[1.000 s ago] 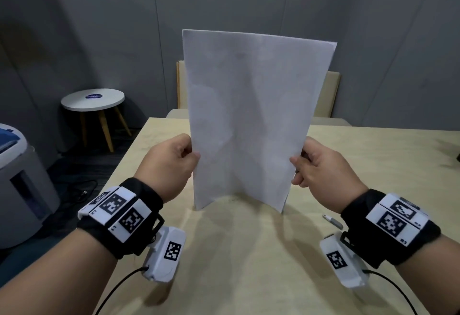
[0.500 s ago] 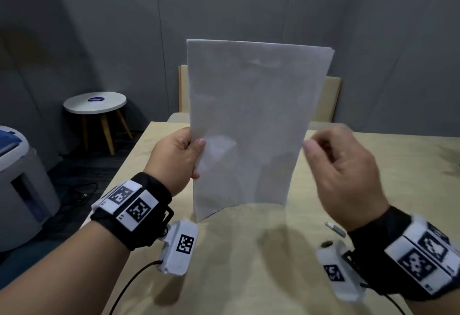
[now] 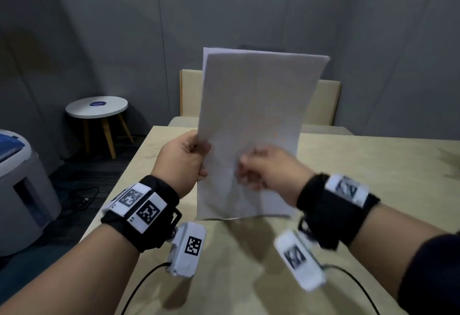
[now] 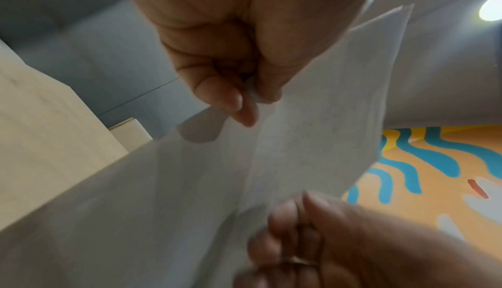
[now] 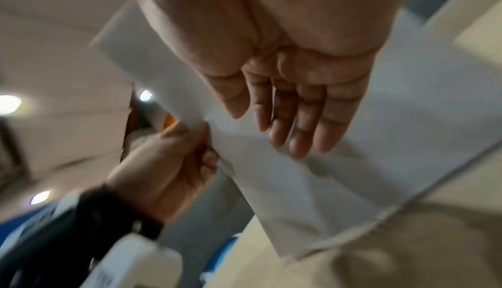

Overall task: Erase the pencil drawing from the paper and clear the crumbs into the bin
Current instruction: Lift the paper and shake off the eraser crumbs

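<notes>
**Paper upright, one-hand hold**

Left hand (image 3: 183, 159) pinches the paper (image 3: 254, 125) by its left edge; the sheet stands between the hands. Right hand (image 3: 267, 169), motion-blurred, fingers (image 5: 298, 129) straight against its face, grasping nothing. Drawing indiscernible.

White paper (image 3: 254, 120), pale wooden table (image 3: 373, 165) (black-and-white checked wristbands (image 3: 139, 205)).

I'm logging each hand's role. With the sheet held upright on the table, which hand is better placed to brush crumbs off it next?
Probably the right hand: its fingers are straight and free at the paper, while the left hand pinches the sheet's edge.
</notes>
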A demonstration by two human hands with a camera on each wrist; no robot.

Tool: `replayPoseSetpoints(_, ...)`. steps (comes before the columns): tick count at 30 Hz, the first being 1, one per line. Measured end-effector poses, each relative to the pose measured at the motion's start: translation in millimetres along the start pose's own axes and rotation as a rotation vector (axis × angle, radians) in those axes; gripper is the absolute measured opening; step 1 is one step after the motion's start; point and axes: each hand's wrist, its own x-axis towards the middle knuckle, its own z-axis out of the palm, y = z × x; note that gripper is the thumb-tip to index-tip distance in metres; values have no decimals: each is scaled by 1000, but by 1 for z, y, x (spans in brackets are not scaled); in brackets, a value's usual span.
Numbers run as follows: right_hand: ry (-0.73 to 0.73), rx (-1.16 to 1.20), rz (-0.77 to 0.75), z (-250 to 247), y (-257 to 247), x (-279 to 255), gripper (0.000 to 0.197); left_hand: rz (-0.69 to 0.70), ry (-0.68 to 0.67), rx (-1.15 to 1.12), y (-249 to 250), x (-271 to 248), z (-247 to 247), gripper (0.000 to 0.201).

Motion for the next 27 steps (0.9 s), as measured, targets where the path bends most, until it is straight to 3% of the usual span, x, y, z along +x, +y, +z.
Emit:
replayPoseSetpoints(2,-49,-201,22,0,20,-14,12,15,4,-4,-1,1,-1,26)
replayPoseSetpoints(4,-28,-224,-74,-3,7,-23,12,18,6,-2,0,3,-1,26)
replayPoseSetpoints(9,5,176,-439,-14,-71,-17,9,-7,13,-19,2,4,2,24)
replayPoseSetpoints(10,12,268,-421,-13,-72,-11,9,-6,14,-29,3,3,2,24)
replayPoseSetpoints(12,41,278,-224,-6,-48,0,13,8,21,-27,4,1,1,24)
replayPoseSetpoints(14,-23,-14,0,3,-2,-1,13,28,30,-5,7,0,-1,25)
replayPoseSetpoints(16,-97,-239,69,6,24,-9,11,50,46,26,8,1,-4,21)
replayPoseSetpoints(19,-16,-210,-127,2,-4,-14,15,51,56,44,4,5,-7,16)
replayPoseSetpoints(24,66,228,-459,-14,-86,-8,13,27,59,-27,7,3,-7,18)
replayPoseSetpoints(25,70,275,-446,-14,-84,-4,13,28,58,-43,7,2,-7,20)
replayPoseSetpoints(27,91,231,-277,-6,-52,2,16,40,52,-47,8,2,-8,26)
